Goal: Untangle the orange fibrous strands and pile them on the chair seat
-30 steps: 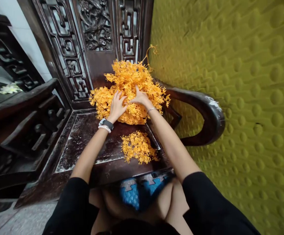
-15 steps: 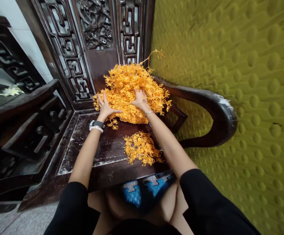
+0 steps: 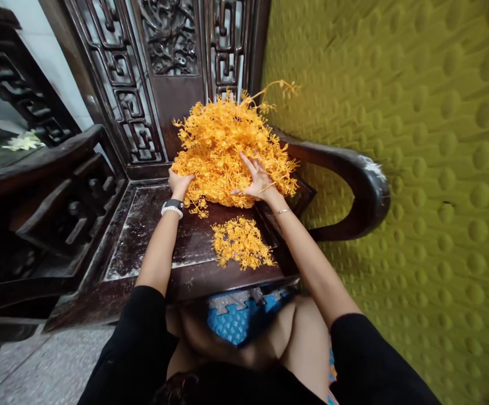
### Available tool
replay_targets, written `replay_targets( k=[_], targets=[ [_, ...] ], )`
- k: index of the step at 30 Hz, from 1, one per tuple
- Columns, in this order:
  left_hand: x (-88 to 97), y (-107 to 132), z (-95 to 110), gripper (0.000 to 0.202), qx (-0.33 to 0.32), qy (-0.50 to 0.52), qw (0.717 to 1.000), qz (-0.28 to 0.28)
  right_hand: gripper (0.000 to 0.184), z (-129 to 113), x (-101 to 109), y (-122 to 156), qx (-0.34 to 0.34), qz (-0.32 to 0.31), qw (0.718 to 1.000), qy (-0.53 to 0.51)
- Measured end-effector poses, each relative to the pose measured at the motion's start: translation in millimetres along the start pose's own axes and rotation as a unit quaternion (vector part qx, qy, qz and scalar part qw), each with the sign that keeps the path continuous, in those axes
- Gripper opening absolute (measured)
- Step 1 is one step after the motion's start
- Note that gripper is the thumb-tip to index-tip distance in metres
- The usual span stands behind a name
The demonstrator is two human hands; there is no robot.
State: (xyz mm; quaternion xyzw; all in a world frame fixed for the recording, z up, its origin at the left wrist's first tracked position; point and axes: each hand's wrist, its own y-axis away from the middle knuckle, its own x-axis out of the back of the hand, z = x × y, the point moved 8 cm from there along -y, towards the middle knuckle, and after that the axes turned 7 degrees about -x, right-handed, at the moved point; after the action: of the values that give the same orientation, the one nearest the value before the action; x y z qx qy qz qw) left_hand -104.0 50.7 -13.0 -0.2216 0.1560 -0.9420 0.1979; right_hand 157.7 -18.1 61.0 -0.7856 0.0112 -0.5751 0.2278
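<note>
A big heap of orange plastic flower sprigs (image 3: 223,140) lies at the back of a dark carved wooden chair seat (image 3: 151,230). My left hand (image 3: 179,183) is tucked under the heap's left lower edge, fingers curled into the sprigs. My right hand (image 3: 258,179) lies on the heap's right front, fingers spread, with a sprig stem across the palm. A smaller orange pile (image 3: 239,243) sits on the seat nearer me, apart from both hands.
The chair's carved backrest (image 3: 168,50) rises behind the heap and a curved armrest (image 3: 345,174) runs along the right. A yellow-green padded wall (image 3: 417,169) stands to the right. A blue foam mat (image 3: 236,320) lies under my knees.
My left hand slid from the top of the heap down to its left lower edge and curled in. My right hand moved lower right and opened. The heap bunched up taller.
</note>
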Motion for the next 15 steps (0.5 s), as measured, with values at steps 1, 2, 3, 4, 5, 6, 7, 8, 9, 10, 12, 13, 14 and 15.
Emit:
replay_targets(
  k=[1, 2, 3, 4, 5, 6, 7, 8, 9, 10, 12, 13, 14, 15],
  targets=[
    [9.0, 2.0, -2.3, 0.064, 0.015, -0.011, 1.0, 0.023, 0.117, 1.1, -3.0, 0.0, -0.013, -0.002, 1.0, 0.011],
    [18.6, 3.7, -4.2, 0.061, 0.025, -0.021, 0.999, 0.043, 0.116, 1.3, -5.9, -1.2, -0.021, 0.0, 1.0, 0.02],
    [29.0, 5.0, -5.7, 0.057, 0.031, -0.029, 0.997, 0.06, 0.115, -0.1, -8.5, -3.6, -0.022, 0.006, 0.999, 0.027],
    [40.8, 5.4, -6.7, 0.052, 0.032, -0.035, 0.996, 0.073, 0.114, -3.1, -11.0, -7.2, -0.017, 0.013, 0.999, 0.033],
    [54.8, 5.0, -7.8, 0.048, 0.031, -0.039, 0.995, 0.086, 0.114, -7.2, -13.7, -12.1, -0.009, 0.019, 0.999, 0.039],
    [72.6, 4.4, -9.0, 0.044, 0.03, -0.043, 0.993, 0.105, 0.114, -12.3, -16.6, -18.3, 0.0, 0.022, 0.999, 0.045],
    [94.1, 3.9, -10.4, 0.041, 0.03, -0.045, 0.99, 0.13, 0.114, -18.3, -19.9, -25.5, 0.009, 0.023, 0.998, 0.05],
    [118.8, 4.2, -11.9, 0.039, 0.03, -0.048, 0.986, 0.157, 0.114, -25.5, -23.2, -33.5, 0.019, 0.023, 0.998, 0.054],
    [148.9, 7.1, -13.8, 0.038, 0.034, -0.047, 0.976, 0.208, 0.114, -34.2, -26.3, -42.0, 0.031, 0.025, 0.998, 0.055],
    [177.5, 10.9, -15.2, 0.039, 0.034, -0.05, 0.968, 0.242, 0.114, -44.4, -29.2, -50.4, 0.045, 0.028, 0.997, 0.053],
    [229.0, 21.7, -15.3, 0.038, 0.023, -0.047, 0.959, 0.28, 0.113, -69.2, -34.9, -65.8, 0.077, 0.035, 0.995, 0.048],
    [249.8, 28.7, -13.0, 0.034, 0.004, -0.034, 0.956, 0.29, 0.112, -83.0, -38.4, -72.2, 0.09, 0.037, 0.994, 0.047],
    [266.1, 36.4, -6.7, 0.029, -0.045, 0.009, 0.955, 0.294, 0.11, -97.3, -42.2, -77.7, 0.102, 0.036, 0.993, 0.046],
    [278.0, 45.6, -2.5, 0.024, -0.073, 0.048, 0.951, 0.296, 0.108, -112.0, -46.1, -82.0, 0.112, 0.036, 0.992, 0.044]
  ],
)
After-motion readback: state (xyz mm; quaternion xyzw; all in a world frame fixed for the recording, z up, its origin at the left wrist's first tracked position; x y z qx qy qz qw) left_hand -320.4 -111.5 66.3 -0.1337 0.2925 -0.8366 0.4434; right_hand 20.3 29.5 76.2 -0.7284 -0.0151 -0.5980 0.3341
